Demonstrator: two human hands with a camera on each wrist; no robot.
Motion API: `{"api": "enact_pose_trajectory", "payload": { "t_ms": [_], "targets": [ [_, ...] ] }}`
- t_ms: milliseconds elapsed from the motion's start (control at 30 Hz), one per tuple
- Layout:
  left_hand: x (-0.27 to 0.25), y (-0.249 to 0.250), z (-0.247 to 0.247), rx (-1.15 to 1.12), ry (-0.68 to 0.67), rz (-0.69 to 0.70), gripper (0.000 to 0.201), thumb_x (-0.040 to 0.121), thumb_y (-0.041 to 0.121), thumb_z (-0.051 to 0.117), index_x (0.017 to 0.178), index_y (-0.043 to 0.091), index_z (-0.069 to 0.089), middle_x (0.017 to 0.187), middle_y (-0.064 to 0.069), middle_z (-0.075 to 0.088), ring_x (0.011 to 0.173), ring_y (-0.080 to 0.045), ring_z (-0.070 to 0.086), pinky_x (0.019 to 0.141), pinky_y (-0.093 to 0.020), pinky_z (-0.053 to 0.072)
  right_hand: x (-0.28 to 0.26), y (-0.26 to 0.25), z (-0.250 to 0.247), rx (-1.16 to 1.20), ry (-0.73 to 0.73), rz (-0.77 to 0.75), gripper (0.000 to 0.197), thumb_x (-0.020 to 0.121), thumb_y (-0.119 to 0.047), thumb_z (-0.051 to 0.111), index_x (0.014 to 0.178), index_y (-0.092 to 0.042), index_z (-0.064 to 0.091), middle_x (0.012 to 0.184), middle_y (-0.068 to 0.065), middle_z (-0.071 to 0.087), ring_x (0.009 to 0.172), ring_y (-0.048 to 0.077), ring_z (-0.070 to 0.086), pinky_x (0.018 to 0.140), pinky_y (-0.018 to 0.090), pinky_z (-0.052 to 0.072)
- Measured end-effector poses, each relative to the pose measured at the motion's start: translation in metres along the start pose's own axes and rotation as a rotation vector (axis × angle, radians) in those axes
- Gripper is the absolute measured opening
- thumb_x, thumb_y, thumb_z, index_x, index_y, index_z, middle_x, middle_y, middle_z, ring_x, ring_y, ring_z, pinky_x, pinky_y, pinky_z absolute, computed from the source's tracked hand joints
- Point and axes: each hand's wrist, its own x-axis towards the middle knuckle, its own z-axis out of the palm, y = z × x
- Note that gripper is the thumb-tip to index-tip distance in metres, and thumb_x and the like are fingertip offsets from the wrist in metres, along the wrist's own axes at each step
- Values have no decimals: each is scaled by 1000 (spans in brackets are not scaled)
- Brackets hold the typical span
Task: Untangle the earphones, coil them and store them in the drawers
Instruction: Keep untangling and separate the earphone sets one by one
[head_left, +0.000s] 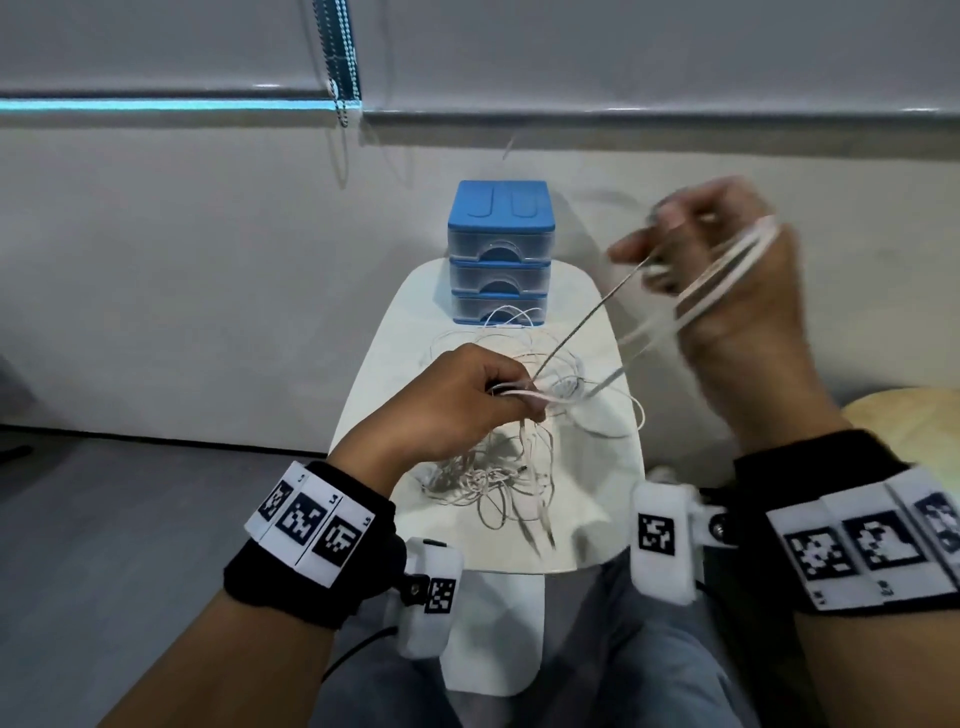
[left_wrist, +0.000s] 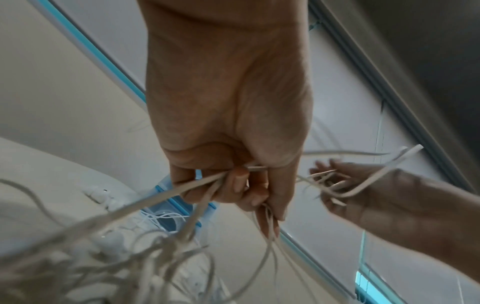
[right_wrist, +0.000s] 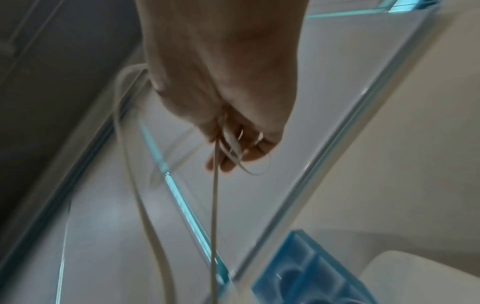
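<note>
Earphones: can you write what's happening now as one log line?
step: coiling | right hand: raised, cable loops wound round it | left hand: pinches cable | earphones: tangled on table | drawers: closed

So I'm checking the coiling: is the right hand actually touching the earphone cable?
Touching. The head view shows white cable loops wrapped around the right hand; the right wrist view shows strands pinched in its fingers.

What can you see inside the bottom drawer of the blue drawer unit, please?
Through the clear front of the bottom drawer of the blue drawer unit, loops of white earphone cable show. The drawer's back and floor are hidden, so how many earphones lie there cannot be told.
</note>
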Motion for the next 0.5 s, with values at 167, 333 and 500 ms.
{"api": "enact_pose_trajectory", "payload": {
  "t_ms": [167,333,500],
  "targets": [
    [-5,-10,-3,-24,-44,-69,19,94,35,72,85,20,78,81,-11,67,68,-11,45,65,-28,36,12,-10,-28,143,386,-221,12,106,-18,44,95,-16,42,64,6,41,51,17,46,54,32,44],
    [-2,-4,-4,-15,4,-48,24,97,38,67,82,21,77,68,8,62,63,-6,46,60,-19,36,8,4,-42,-93,447,-198,11,99,-24,53,89,-27,56,79,9,55,65,25,49,60,38,41],
    [0,-5,-1,-17,88,30,23,97,32,68,83,15,73,87,-14,69,73,-12,53,72,-29,39,-18,10,-27,-435,-347,125,34,94,-34,71,72,-8,68,58,-2,51,50,3,38,51,19,33]
  ]
}}
